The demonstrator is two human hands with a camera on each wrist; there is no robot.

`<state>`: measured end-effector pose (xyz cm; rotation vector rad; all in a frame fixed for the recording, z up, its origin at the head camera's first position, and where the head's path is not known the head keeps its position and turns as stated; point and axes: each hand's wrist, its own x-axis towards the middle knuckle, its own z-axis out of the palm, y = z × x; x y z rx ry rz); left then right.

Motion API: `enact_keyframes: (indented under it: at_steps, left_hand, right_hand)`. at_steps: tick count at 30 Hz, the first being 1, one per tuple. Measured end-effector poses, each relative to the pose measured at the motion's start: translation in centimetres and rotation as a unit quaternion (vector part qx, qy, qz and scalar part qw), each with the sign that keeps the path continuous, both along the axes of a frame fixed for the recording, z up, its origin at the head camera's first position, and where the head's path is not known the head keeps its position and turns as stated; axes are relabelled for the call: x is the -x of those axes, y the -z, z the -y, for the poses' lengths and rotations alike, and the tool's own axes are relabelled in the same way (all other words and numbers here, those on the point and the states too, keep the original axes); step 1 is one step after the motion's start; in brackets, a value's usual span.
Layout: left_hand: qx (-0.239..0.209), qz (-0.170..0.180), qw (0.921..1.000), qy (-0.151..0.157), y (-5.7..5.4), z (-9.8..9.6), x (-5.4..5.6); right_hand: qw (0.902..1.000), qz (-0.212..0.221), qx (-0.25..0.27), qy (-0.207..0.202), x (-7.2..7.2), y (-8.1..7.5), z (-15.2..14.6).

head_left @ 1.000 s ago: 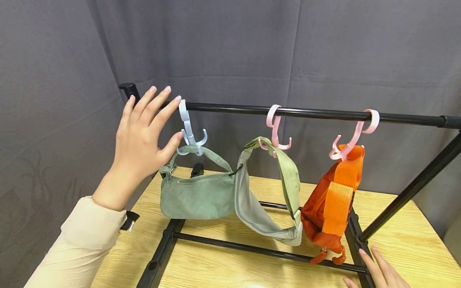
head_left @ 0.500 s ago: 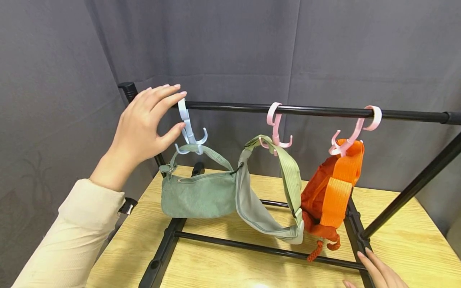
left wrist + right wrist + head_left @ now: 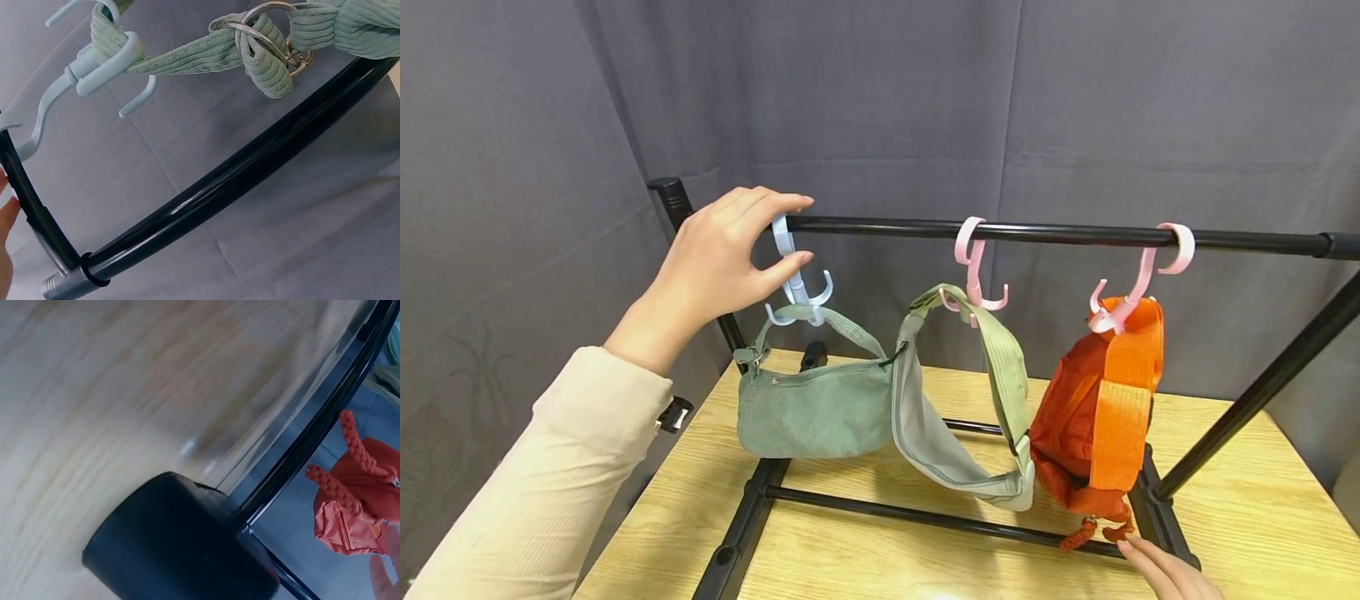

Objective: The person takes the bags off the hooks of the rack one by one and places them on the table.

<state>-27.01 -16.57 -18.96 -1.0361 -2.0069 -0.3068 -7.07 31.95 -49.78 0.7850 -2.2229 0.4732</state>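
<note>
I am seeing the left grip (image 3: pixel 718 258) hovering at the left end of the black rail (image 3: pixel 880 225), fingers lying above the rail and thumb below; fingertips and thumb are standing apart, and I cannot tell whether either is touching the blue hook (image 3: pixel 797 287); that hook is hanging from the rail just beside the palm, on its right, its long axis running downward with a slight lean; I am judging that a next move here would be turning on how the finger-thumb gap is lining up with that stem; the green bag (image 3: pixel 816 417) is dangling from the hook by its strap (image 3: pixel 853 331), its length running roughly along the rail; the left grip is plainly the nearer one; the right grip (image 3: pixel 1168 571) is lying low at the opposite end, partly out of view, visible fingers straight and holding nothing that I am seeing, near the orange bag (image 3: pixel 1075 408); the pale bag (image 3: pixel 913 425) is hanging between, above the tabletop (image 3: pixel 850 558).
</note>
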Motion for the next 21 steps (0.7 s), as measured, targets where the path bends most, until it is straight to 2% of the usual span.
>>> enact_keyframes:
  at_steps: [2, 3, 5, 12, 18, 21]
  left_hand:
    - [0.001, 0.006, 1.0000, -0.007, 0.0, -0.1, 0.1]
    - [0.000, 0.009, 0.9999, -0.010, 0.0, -0.1, 0.1]
    - [-0.004, 0.014, 0.9997, -0.018, 0.0, 0.0, 0.2]
    - [-0.021, 0.023, 0.9989, -0.034, 0.2, 0.5, 0.5]
    - [-0.029, 0.035, 0.9984, -0.033, 0.6, 0.8, 0.5]
    - [-0.040, 0.036, 0.9982, -0.026, 0.9, 0.7, 0.6]
  right_hand:
    - [0.9987, 0.018, -0.015, -0.045, 0.2, 0.1, -0.1]
    - [0.9984, 0.017, -0.015, -0.052, 0.1, 0.2, 0.0]
    - [0.9985, 0.014, -0.011, -0.052, 0.0, 0.3, 0.7]
    - [0.9998, 0.002, -0.016, -0.014, -0.5, 0.1, 2.5]
    - [0.9978, 0.016, -0.054, -0.035, 0.2, -0.7, 3.3]
    - [0.9969, 0.016, -0.070, -0.032, 0.2, -1.3, 4.2]
